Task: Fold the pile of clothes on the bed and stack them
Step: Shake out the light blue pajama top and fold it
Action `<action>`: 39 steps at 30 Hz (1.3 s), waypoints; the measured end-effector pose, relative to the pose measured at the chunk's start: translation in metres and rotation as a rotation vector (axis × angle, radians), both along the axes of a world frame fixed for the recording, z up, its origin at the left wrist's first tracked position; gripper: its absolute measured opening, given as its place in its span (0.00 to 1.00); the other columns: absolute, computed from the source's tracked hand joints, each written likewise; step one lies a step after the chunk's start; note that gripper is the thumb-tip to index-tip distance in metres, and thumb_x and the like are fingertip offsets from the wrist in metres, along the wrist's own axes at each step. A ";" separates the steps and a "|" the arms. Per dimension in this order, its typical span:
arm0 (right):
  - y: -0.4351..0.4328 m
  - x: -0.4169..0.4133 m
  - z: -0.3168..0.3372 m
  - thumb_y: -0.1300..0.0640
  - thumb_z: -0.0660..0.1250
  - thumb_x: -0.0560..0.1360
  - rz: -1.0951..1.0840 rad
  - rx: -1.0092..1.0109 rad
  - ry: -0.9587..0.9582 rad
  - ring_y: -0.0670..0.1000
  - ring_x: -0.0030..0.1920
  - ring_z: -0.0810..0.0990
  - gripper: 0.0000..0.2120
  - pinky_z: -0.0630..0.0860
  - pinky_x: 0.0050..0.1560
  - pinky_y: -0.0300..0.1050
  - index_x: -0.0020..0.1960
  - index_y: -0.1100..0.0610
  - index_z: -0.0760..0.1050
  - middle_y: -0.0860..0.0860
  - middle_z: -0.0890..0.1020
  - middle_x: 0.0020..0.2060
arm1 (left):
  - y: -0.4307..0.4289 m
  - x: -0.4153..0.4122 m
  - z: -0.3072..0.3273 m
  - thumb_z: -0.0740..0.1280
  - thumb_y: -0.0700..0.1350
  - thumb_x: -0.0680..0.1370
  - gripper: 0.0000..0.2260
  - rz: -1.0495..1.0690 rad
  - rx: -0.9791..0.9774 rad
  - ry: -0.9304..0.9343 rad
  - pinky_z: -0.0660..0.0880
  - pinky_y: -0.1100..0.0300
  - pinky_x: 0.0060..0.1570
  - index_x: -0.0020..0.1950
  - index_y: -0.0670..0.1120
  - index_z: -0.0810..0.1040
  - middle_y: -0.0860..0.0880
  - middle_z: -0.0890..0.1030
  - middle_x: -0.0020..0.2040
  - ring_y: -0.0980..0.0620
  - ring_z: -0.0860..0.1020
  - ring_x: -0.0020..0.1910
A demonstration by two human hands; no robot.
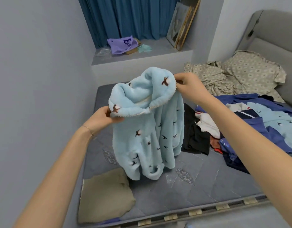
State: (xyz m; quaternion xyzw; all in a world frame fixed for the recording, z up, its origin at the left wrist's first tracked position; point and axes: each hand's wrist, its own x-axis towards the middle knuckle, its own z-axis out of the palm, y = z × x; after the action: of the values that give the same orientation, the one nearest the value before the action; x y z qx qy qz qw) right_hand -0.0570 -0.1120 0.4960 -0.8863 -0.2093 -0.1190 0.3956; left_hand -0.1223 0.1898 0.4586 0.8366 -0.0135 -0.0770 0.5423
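I hold a light blue fleece garment point(146, 129) with small dark bird figures up above the bed point(207, 175). My left hand point(105, 116) pinches the near left side of its upper edge, and my right hand point(188, 86) pinches the far right side of the same edge. Both hands are closed on the fabric. The garment hangs down between them, and its lower part touches the grey mattress. At the near left corner of the mattress lies a folded olive-beige cloth point(104, 196), just beside the hanging hem. To the right lies the pile of clothes point(240, 129), with black, white and dark blue pieces and another light blue one with birds. Far right, patterned pillows point(250, 69) lie near the grey headboard point(276, 30).
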 end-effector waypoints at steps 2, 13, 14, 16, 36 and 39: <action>-0.002 -0.008 0.005 0.64 0.61 0.76 0.017 0.075 0.035 0.46 0.34 0.67 0.09 0.60 0.34 0.43 0.41 0.64 0.79 0.61 0.78 0.33 | 0.001 -0.002 0.000 0.71 0.43 0.75 0.16 0.018 0.047 -0.047 0.75 0.57 0.60 0.63 0.46 0.76 0.54 0.81 0.58 0.57 0.77 0.59; -0.034 -0.026 -0.003 0.60 0.54 0.80 -0.241 0.008 -0.083 0.53 0.53 0.76 0.15 0.68 0.43 0.47 0.63 0.53 0.72 0.51 0.80 0.54 | -0.077 -0.006 0.029 0.72 0.51 0.73 0.17 0.315 -0.038 -0.319 0.71 0.53 0.40 0.41 0.38 0.72 0.43 0.73 0.38 0.52 0.72 0.38; -0.043 -0.026 -0.003 0.60 0.54 0.80 -0.241 -0.005 -0.072 0.54 0.54 0.76 0.17 0.67 0.43 0.47 0.65 0.52 0.71 0.52 0.80 0.55 | -0.084 -0.007 0.034 0.72 0.50 0.73 0.16 0.307 -0.062 -0.329 0.70 0.55 0.39 0.40 0.39 0.72 0.45 0.72 0.38 0.53 0.71 0.38; -0.061 -0.022 -0.001 0.61 0.53 0.80 -0.221 0.016 -0.010 0.56 0.57 0.76 0.19 0.68 0.46 0.46 0.69 0.52 0.70 0.53 0.80 0.58 | -0.098 -0.013 0.049 0.72 0.49 0.74 0.14 0.249 -0.096 -0.336 0.72 0.59 0.37 0.41 0.39 0.73 0.46 0.73 0.36 0.54 0.73 0.36; -0.010 0.153 -0.179 0.59 0.52 0.81 -0.167 -0.296 0.326 0.62 0.46 0.77 0.10 0.65 0.38 0.49 0.59 0.57 0.68 0.58 0.77 0.45 | -0.023 0.193 -0.155 0.61 0.45 0.81 0.04 -0.018 0.393 -0.094 0.65 0.57 0.43 0.48 0.46 0.71 0.50 0.75 0.44 0.50 0.73 0.47; -0.007 0.173 -0.245 0.59 0.53 0.81 -0.237 -0.406 0.384 0.61 0.49 0.76 0.11 0.63 0.39 0.47 0.60 0.58 0.69 0.58 0.78 0.49 | -0.022 0.226 -0.223 0.58 0.50 0.82 0.06 -0.083 0.542 -0.005 0.70 0.50 0.42 0.47 0.49 0.67 0.48 0.76 0.43 0.44 0.75 0.44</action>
State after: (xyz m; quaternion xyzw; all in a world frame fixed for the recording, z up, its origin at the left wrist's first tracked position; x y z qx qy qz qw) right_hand 0.1156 -0.1187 0.2512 -0.9719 -0.0452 0.0495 0.2258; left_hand 0.1040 0.1679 0.2360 0.9500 -0.0280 -0.0977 0.2951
